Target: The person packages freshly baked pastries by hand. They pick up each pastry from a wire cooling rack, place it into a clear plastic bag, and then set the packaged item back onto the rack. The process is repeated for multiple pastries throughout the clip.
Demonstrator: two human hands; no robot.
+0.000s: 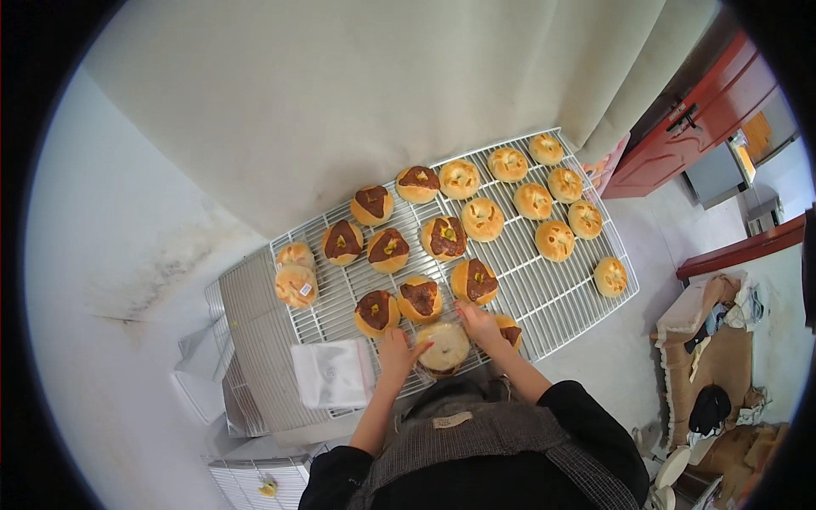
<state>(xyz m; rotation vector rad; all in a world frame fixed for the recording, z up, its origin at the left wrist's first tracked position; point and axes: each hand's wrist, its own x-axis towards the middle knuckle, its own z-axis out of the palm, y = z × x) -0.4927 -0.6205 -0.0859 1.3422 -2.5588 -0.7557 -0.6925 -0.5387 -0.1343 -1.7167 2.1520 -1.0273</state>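
Observation:
Close to my body, over the near edge of a white wire rack [544, 327], I hold a pale round bagel [445, 347] that appears to be in a clear plastic bag. My left hand [398, 355] grips its left side, thumb lying toward the bagel. At its upper right, the fingers of my right hand [478, 326] are pinched together, seemingly on the bag's edge. Just beyond my hands sit bagels with brown topping [420, 299]. Another topped bagel [508, 331] is partly hidden by my right hand.
Plain golden bagels [554, 240] fill the rack's right side. Two wrapped bagels [296, 286], one labelled, lie at its left end. A stack of clear bags [333, 374] rests at the near left corner. A pale curtain [357, 93] hangs behind; a red door [680, 119] stands far right.

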